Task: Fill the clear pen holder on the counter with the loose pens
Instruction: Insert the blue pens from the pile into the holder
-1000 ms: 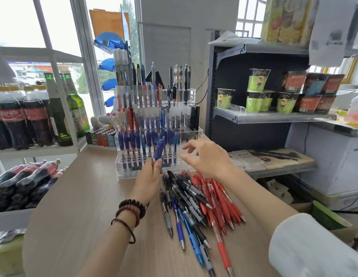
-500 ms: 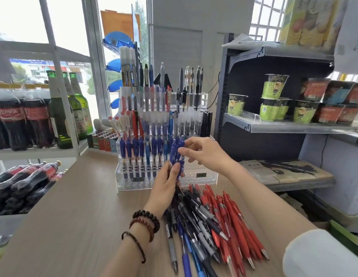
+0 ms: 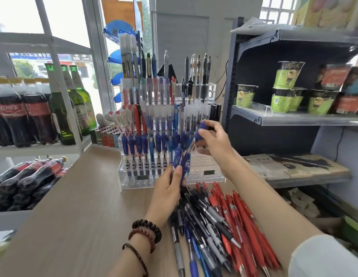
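my left hand (image 3: pixel 166 188) grips blue pens (image 3: pixel 182 158) before the clear pen holder (image 3: pixel 204 172) near the table's (image 3: pixel 74 196) far edge; my right hand (image 3: pixel 214 142) pinches a single pen (image 3: pixel 198 134), bound, i judge, for an empty front hole.

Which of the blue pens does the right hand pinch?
The tilted blue pen reaching above the bunch in the left hand; the right hand pinches its top, the others sit lower.

The left hand (image 3: pixel 167 189) is raised with its back to the camera, fingers curled round a bunch of blue pens (image 3: pixel 182 159). The right hand (image 3: pixel 215 143), higher and to its right, pinches a single blue pen (image 3: pixel 199 133) between thumb and fingertips. Both forearms reach forward.
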